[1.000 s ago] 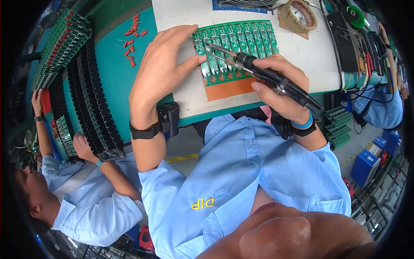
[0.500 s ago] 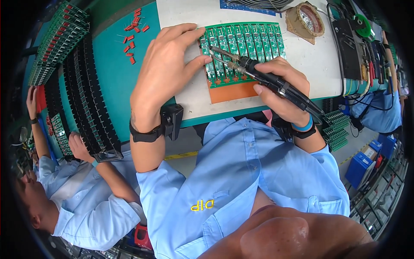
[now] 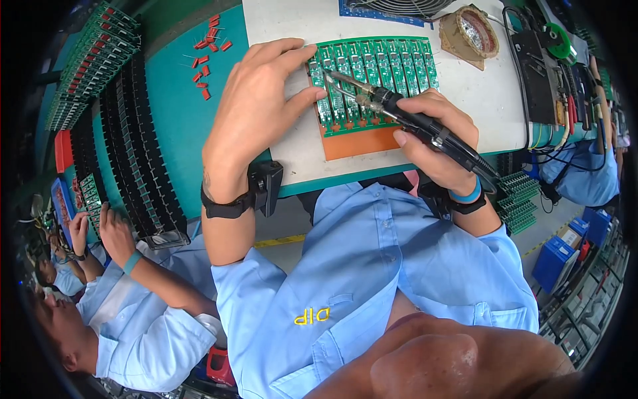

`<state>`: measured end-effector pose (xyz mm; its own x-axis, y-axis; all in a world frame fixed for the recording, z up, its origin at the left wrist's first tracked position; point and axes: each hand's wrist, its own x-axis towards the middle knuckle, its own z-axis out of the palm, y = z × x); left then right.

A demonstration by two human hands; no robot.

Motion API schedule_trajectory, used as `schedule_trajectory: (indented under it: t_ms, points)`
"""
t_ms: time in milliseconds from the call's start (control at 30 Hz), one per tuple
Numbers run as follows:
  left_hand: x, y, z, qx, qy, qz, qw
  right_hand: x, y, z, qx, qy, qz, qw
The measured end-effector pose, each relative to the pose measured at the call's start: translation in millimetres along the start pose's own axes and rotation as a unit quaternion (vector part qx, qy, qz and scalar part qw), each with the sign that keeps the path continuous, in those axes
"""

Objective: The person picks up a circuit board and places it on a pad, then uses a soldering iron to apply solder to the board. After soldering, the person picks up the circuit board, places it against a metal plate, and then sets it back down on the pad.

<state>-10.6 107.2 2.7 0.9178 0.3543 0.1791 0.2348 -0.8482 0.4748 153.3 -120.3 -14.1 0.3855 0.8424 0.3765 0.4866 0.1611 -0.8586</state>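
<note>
A green circuit board panel (image 3: 377,70), made of several narrow boards side by side, lies on an orange-brown sheet (image 3: 362,144). At its left edge my left hand (image 3: 256,100) rests with fingers apart. The index fingertip touches the upper left corner, and the thumb tip lies lower along the same edge. My right hand (image 3: 442,136) is closed around a black soldering iron (image 3: 419,123) with a thin metal feed tube beside its tip. The tip points left onto the leftmost boards; exact contact is too small to tell.
Red components with wire leads (image 3: 205,63) lie scattered on the green mat (image 3: 166,73). Black racks (image 3: 136,133) and stacked boards (image 3: 93,63) stand left, by a co-worker's hands (image 3: 114,233). A round holder (image 3: 470,33) sits back right, near a black tool box (image 3: 537,76).
The soldering iron's tip and feed tube have shifted slightly on the boards. My left hand and the panel stay nearly still. The co-worker's hands at left have moved closer together over a small board.
</note>
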Motion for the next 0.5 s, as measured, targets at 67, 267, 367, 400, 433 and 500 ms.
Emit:
schedule_trajectory:
  t_ms: [67, 267, 367, 400, 433, 500]
  points:
    - [2, -1, -1, -0.007, -0.005, -0.002, 1.000, -2, 0, -3, 0.012, 0.015, 0.009, 1.000]
    - [5, 1, -6, -0.013, -0.008, 0.012, 1.000, -16, -3, -37, -0.028, 0.068, -0.033, 0.997]
    - [8, 7, -5, -0.014, -0.019, -0.014, 1.000, -37, 15, -72, -0.060, 0.171, -0.007, 0.983]
    - [9, 9, -6, -0.015, -0.026, 0.017, 0.999, -37, 24, -74, -0.070, 0.227, 0.050, 0.970]
    - [8, 8, -5, -0.014, -0.032, 0.007, 0.999, -38, 31, -74, -0.073, 0.281, 0.106, 0.951]
    - [8, 11, -7, -0.004, -0.040, 0.009, 0.999, -39, 37, -76, -0.051, 0.301, 0.090, 0.948]
